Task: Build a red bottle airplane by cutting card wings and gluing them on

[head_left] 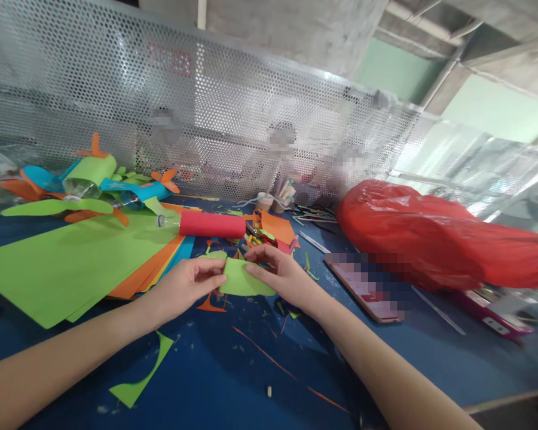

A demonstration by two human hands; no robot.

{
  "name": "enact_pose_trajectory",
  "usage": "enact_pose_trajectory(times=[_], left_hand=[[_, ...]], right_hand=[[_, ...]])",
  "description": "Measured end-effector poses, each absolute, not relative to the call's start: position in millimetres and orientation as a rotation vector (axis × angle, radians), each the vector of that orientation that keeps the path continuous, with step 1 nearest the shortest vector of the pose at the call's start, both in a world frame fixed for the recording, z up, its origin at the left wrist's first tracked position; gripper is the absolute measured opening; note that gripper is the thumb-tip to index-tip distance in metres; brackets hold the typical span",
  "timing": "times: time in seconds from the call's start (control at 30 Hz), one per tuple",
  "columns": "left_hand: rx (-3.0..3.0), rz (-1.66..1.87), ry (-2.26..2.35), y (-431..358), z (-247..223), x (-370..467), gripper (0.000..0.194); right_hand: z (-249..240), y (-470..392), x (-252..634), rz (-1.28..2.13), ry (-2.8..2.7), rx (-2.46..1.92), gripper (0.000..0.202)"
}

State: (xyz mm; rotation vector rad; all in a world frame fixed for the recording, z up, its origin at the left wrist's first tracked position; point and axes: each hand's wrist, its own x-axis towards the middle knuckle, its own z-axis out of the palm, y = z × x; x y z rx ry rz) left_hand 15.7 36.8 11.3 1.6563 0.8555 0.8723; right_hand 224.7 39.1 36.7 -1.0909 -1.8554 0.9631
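A small piece of green paper (246,283) is held between both hands above the blue table. My left hand (196,283) pinches its left edge between thumb and fingers. On the other side, my right hand (278,276) grips the paper's upper right part, thumb in front and fingers bent behind. Just beyond the hands lies a bottle wrapped in red paper (213,225), its clear neck pointing left. Green paper sheets (72,257) are spread to the left, over orange and blue ones. A curved green scrap (146,373) rests nearer to me.
Bottles with green and blue paper wraps (92,174) stand at the back left by a perforated metal screen (233,101). Cups of pens (280,200) are behind the scraps. To the right are a phone (363,289), a red plastic bag (421,233) and a purple box (488,316).
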Motion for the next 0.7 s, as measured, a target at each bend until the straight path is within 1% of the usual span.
enact_pose_trajectory(times=[0.1,0.17,0.23,0.37,0.5,0.7], left_hand=[[1.665,0.819,0.861,33.1,9.6,17.8,0.026],[1.606,0.818,0.896,29.7,9.1,19.0,0.032],[1.578,0.818,0.917,28.1,9.0,19.3,0.033],[1.622,0.861,0.927,31.9,7.7,17.5,0.022],[1.678,0.902,0.9,35.0,5.8,16.6,0.011],[1.705,0.902,0.933,32.6,6.1,18.0,0.012]], right_hand=[[36.7,34.4,220.8,0.903,-1.946,-0.949,0.032],[36.4,31.3,217.4,0.929,-1.992,-0.913,0.023],[36.1,29.6,215.0,0.914,-1.984,-0.946,0.012],[37.4,30.2,215.3,0.899,-1.877,-0.979,0.009],[36.7,31.1,217.5,0.873,-1.948,-0.972,0.011],[30.4,32.6,217.9,0.855,-1.982,-1.059,0.008]])
